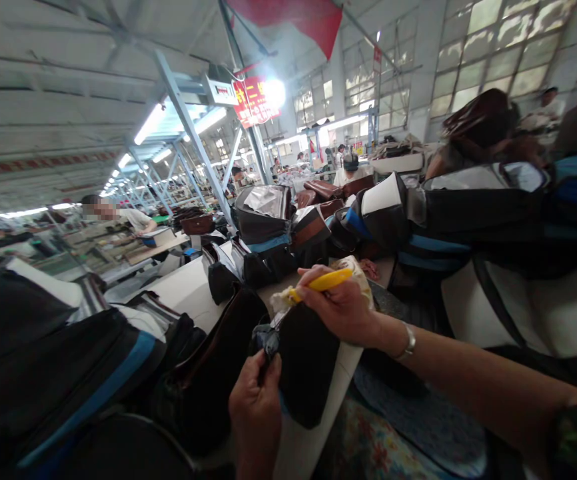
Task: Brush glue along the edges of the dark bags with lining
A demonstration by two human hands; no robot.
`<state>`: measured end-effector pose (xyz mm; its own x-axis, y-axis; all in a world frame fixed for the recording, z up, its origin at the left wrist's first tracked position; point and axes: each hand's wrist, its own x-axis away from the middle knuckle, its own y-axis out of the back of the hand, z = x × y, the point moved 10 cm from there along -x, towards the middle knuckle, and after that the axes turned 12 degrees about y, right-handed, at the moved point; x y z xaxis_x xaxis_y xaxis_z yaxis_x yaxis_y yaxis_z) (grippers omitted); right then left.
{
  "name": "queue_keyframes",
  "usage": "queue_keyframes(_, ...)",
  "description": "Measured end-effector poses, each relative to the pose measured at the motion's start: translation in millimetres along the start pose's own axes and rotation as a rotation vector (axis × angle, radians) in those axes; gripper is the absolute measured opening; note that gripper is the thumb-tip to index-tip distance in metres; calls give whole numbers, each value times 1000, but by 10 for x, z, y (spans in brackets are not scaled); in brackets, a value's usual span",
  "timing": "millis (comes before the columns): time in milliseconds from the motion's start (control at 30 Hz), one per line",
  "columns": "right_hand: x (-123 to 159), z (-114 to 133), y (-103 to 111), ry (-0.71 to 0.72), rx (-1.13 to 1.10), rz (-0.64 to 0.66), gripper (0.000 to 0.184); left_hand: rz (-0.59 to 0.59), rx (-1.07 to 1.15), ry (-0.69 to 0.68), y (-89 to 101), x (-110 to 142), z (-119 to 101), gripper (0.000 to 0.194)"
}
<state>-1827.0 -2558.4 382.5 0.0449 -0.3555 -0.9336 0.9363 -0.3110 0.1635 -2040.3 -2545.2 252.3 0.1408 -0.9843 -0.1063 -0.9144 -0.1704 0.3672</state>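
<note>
My right hand (338,307), closed, grips a yellow-handled brush (326,280) whose head looks pale and clotted. The brush's tip points down and left, close to a small grey-blue piece of fabric (267,339); I cannot tell whether they touch. Thumb and fingers of my left hand (257,400) pinch that fabric from below. Just right of it lies a black bag piece (308,363) on the pale tabletop (298,453). An open dark bag part (213,367) with a brown edge stands left of my left hand.
Black bags with blue bands (93,393) crowd the left, and more black bags (483,213) are piled at the right. Small black pieces (263,263) line the table's far side. Co-workers sit farther back, one at the left (128,217). Blue-grey posts (193,140) rise beyond the table.
</note>
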Motion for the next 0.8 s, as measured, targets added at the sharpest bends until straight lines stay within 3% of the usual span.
queue_keyframes(233, -13, -517, 1143, -393, -329, -537, 17, -204, -387, -610, 509, 82, -890, 24)
queue_keyframes(333, 189, -819, 1509, -518, -423, -680, 22, -270, -441, -691, 625, -74, -1176, 27)
queue_keyframes(433, 537, -1079, 1572, -709, -594, -717, 22, -364, -372, -613, 632, -449, -1303, 31)
queue_keyframes(533, 959, -1156, 1351, -870, -849, -756, 18, -267, -214, -402, 260, -1007, -1114, 35)
queue_keyframes(633, 1347, -1093, 977, -948, -1091, -825, 18, -24, -69, -233, -480, -1399, -716, 37)
queue_keyframes(733, 1644, -1019, 580, -1009, -1225, -864, 24, 162, 16, -106, -1080, -1429, -290, 47)
queue_keyframes(800, 1745, -989, 383, -1031, -1261, -873, 23, 262, 97, -5, -1240, -1263, -38, 61)
